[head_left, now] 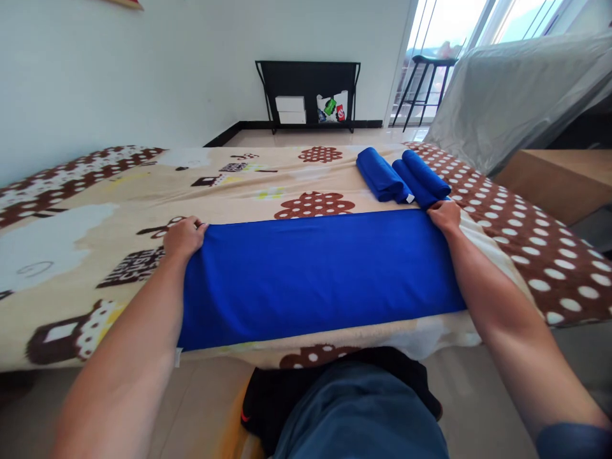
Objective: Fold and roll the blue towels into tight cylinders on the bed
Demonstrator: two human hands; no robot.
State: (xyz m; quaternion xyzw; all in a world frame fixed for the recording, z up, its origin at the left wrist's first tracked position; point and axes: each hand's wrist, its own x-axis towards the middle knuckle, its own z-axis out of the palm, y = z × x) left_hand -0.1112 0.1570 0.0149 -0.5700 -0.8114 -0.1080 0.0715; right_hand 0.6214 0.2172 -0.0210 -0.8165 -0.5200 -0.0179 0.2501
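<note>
A blue towel (315, 274) lies spread flat as a wide band across the near part of a bed covered by a patterned blanket (268, 172). My left hand (184, 236) is closed on the towel's far left corner. My right hand (445, 215) is closed on its far right corner. Both arms reach forward over the bed's near edge. Just beyond my right hand lie two rolled blue towels (401, 175), side by side.
A black metal shelf (308, 92) with white boxes and a bag stands against the far wall. A black stool (428, 80) stands by the window. A plastic-covered mattress (516, 89) leans at the right over a wooden surface (559, 175).
</note>
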